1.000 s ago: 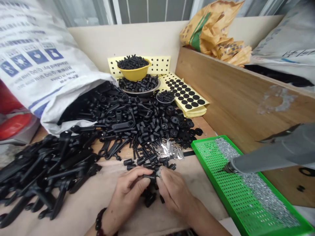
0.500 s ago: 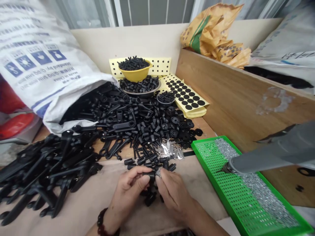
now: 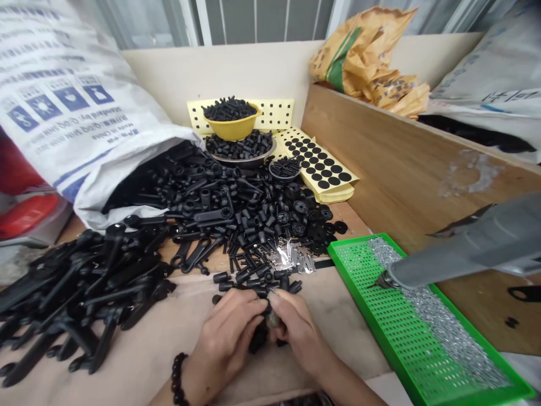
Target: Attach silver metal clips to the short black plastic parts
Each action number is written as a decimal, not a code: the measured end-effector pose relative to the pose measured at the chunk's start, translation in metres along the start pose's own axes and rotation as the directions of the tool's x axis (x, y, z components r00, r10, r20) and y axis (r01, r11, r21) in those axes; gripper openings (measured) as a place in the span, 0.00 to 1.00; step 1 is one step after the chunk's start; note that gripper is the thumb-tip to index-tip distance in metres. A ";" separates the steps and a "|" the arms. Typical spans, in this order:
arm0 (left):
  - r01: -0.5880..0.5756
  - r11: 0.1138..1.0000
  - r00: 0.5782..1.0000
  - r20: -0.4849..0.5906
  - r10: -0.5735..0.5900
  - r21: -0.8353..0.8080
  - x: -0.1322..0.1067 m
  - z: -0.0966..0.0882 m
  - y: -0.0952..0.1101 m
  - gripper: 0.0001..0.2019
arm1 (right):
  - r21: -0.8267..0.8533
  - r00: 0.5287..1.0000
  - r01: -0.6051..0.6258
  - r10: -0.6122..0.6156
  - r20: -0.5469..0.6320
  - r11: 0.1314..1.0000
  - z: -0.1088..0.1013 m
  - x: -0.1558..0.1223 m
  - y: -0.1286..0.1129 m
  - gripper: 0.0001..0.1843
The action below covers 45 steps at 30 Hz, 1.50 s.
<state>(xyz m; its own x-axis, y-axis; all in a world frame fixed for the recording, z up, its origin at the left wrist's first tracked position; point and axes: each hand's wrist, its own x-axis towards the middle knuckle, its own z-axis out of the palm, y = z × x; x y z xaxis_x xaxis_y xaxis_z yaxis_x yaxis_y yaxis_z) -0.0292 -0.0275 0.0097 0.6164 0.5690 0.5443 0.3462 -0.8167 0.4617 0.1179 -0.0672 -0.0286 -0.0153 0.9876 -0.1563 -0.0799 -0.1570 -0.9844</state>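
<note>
The work looks part-way through a single piece: a small black part [image 3: 267, 308] sits between the fingertips of the two hands, left of the green tray [image 3: 393, 332], and appears not yet finished, since both hands are occupied with it. The left hand [image 3: 236, 327] has its grip pinched on that part, with the thumb and forefinger drawn close; the right hand [image 3: 293, 324] meets it from the side nearer the tray, its fingertips also pinching there, with something greyish at them that is too covered to identify. How far this piece has got cannot be told, because the fingers hide most of it. Plenty of loose stock looks left to handle: black cylinders [image 3: 248, 276] and thin metal strips [image 3: 286, 257] lie left of the tray, the strips nearer its far end. Farther left of the tray, a heap of long black arms [image 3: 80, 304] could be work already done, though their state is not clear enough to confirm it. More black pieces [image 3: 186, 183] spill from a white sack [image 3: 105, 121] beyond the tray and to its left, and a yellow bowl [image 3: 232, 129] heaped with dark parts also stands beyond it on that side. Small metal bits [image 3: 448, 330] fill much of the tray's right side, and the grey power driver [image 3: 456, 248] above it is in neither hand.
</note>
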 end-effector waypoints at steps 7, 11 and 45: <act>-0.077 0.991 0.994 -0.072 0.085 0.110 -0.007 0.007 -0.002 0.13 | 0.148 1.000 -0.004 0.000 0.025 0.989 0.005 0.003 -0.001 0.24; -0.104 0.988 0.985 -0.123 0.117 0.112 -0.006 0.010 -0.002 0.12 | 0.177 1.000 -0.003 0.000 0.016 0.984 0.006 -0.001 -0.003 0.22; 0.608 0.630 0.757 0.112 -0.644 -0.484 -0.009 0.015 0.001 0.08 | -0.738 0.733 0.550 -0.650 0.201 0.392 -0.005 0.001 -0.005 0.15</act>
<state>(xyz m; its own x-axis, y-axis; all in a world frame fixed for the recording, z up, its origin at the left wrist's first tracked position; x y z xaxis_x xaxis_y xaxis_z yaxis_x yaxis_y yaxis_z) -0.0238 -0.0351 -0.0057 0.3228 0.9458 0.0360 0.2503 -0.1220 0.9605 0.1236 -0.0659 -0.0245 -0.1592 0.8253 0.5418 0.6956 0.4832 -0.5317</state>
